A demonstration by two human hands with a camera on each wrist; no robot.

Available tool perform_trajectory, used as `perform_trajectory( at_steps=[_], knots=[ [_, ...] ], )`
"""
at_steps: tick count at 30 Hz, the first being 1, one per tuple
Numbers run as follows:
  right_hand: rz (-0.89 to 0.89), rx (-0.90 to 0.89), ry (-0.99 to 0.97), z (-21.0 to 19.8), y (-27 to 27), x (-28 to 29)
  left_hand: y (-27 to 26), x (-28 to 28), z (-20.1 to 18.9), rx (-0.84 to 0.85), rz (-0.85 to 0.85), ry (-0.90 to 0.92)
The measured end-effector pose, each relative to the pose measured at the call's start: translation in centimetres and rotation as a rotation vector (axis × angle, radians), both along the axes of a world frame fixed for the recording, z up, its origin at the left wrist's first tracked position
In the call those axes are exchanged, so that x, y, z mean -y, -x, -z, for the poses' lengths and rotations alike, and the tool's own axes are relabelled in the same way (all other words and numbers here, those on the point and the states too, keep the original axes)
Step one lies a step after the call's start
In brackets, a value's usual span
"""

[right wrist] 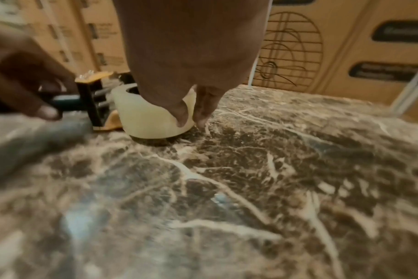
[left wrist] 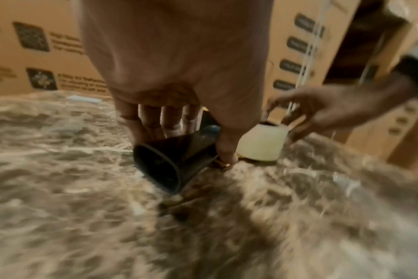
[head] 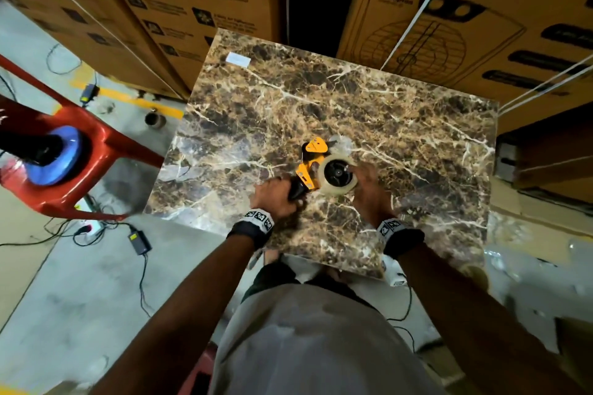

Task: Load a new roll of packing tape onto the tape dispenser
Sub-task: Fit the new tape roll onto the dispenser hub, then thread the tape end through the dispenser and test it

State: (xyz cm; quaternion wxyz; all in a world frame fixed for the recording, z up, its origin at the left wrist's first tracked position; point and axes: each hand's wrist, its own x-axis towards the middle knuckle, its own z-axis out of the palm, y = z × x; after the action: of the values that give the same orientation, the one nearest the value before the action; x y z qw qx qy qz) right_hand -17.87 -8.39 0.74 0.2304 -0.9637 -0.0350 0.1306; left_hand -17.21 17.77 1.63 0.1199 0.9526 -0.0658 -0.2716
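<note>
Tape dispenser (head: 309,167) is lying on its side on the marble-patterned table (head: 401,125), a bit toward the near edge, with the yellow frame pointing away from the person and the black handle (left wrist: 174,160) pointing back at them. Roll of packing tape (head: 339,174) is already sitting around the dispenser's black hub, flat side up, pale and kind of milky looking. From the wrist views the roll's lower edge sits right down at the tabletop.

Left hand (head: 277,194) is wrapped around the handle, fingers curled over the top and thumb down the side, so it's got a proper grip on it. Right hand (head: 369,192) is at the right side of the roll. In the right wrist view its fingertips (right wrist: 200,117) are down against the outer wall of the roll near the table. They look mostly straight and resting on it rather than clamped round it, though the shots are pretty blurry, so take that with a grain of salt.

Other stuff around: stacked cardboard boxes (head: 179,3) behind the table, a red plastic chair (head: 80,151) off to the left, a small white label (head: 238,59) at the table's far corner, and a power adapter (head: 139,243) with cables on the floor.
</note>
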Motion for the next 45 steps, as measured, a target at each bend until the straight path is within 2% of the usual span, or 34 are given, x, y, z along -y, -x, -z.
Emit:
perform_trajectory(
  at_steps=[2,5,8,10,12,15,18,21,25,27,29,32,35,37,40,42,45],
  knots=[
    [0.218,0.078,-0.145,-0.3,0.3,-0.9,0.2,1.1,-0.4,-0.014,-0.079,0.073],
    [0.475,0.165,-0.214,-1.1,1.2,-3.3,0.4,2.6,-0.4,-0.071,-0.117,0.221],
    [0.613,0.127,-0.332,-0.1,2.4,-6.2,0.4,2.5,0.2,-0.231,-0.165,0.508],
    [0.604,0.061,-0.397,0.4,3.0,-7.7,0.5,1.7,0.3,-0.211,-0.234,0.592],
    [0.564,-0.004,-0.377,0.7,3.3,-8.6,0.0,1.0,0.2,-0.034,-0.234,0.531],
    [0.538,-0.004,-0.335,1.2,3.3,-8.5,-1.3,0.5,-0.4,0.176,0.055,0.342],
    [0.602,-0.062,-0.339,1.2,3.1,-8.6,-3.2,1.0,-1.2,0.24,0.319,0.132],
    [0.651,-0.145,-0.334,1.1,2.8,-9.3,-4.6,1.5,-2.0,0.23,0.404,0.027],
    [0.675,-0.219,-0.227,0.7,2.5,-10.5,-3.9,1.6,-1.9,0.25,0.419,-0.03],
    [0.705,-0.21,-0.234,0.5,2.4,-10.7,-2.8,1.1,-1.5,0.207,0.395,0.009],
    [0.7,-0.216,-0.214,0.5,2.6,-10.8,-1.4,0.3,-0.6,0.174,0.35,0.168],
    [0.64,-0.224,-0.216,0.4,3.3,-10.6,-0.7,-0.7,0.2,0.203,0.187,0.47],
    [0.62,-0.176,-0.198,-0.2,3.6,-10.0,-2.0,-0.5,-0.3,0.3,-0.002,0.552],
    [0.615,-0.146,-0.172,-0.9,3.3,-9.5,-3.9,0.4,-1.3,0.329,-0.008,0.48],
    [0.558,-0.103,-0.147,-2.4,2.6,-9.2,-7.5,2.1,-3.9,0.179,0.087,0.228],
    [0.501,-0.057,-0.133,-3.8,2.0,-9.1,-9.5,3.1,-5.8,0.102,0.164,0.123],
    [0.47,0.054,-0.186,-6.4,0.5,-8.5,-11.9,4.4,-8.4,0.141,0.192,0.058]
  ],
)
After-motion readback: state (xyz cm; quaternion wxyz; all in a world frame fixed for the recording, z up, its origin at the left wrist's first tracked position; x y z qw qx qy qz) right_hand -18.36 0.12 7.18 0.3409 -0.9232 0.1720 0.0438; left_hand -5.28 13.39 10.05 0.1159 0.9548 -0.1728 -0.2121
